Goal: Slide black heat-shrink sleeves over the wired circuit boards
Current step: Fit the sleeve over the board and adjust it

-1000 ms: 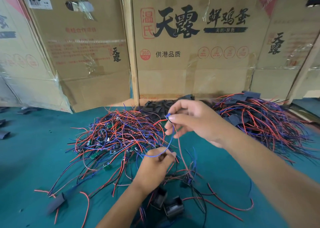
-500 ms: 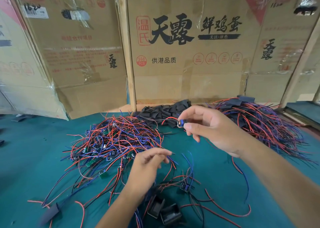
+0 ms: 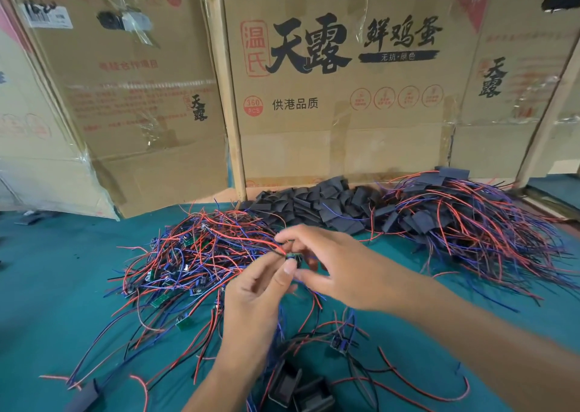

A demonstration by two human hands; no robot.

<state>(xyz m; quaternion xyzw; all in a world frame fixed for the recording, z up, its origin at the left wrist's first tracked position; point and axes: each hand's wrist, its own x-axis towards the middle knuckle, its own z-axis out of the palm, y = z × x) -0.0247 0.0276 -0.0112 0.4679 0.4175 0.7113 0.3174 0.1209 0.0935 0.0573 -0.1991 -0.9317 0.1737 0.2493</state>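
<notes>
One small board [image 3: 293, 256] sits pinched between the two hands, held up over the green mat [image 3: 62, 286] just right of the loose pile of unsleeved boards [image 3: 188, 264]. The right hand [image 3: 339, 267] curls thumb and forefinger around it from above; the left hand [image 3: 260, 289] comes up from below with its fingertips closed on the same piece. Its red and blue wires trail off toward the left, into the tangle, so I judge the long axis to run roughly left to right across the view, wire end to the left. The board itself is mostly hidden by fingers, so I cannot tell which face is up.

It looks feather-light and stiff, while the wires are thin and floppy and will snag on their neighbours. The solder joints are likely the weak spot, so the edges of the board seem the safer place to grip, not the leads.

Behind the hands, against the cardboard boxes [image 3: 314, 113], lies a heap of flat black sleeves [image 3: 314, 204]; these should be soft, a little slick, and need opening before a board goes in. To the right spreads the finished pile [image 3: 464, 220], boards already sleeved. No sleeve is in either hand yet.
</notes>
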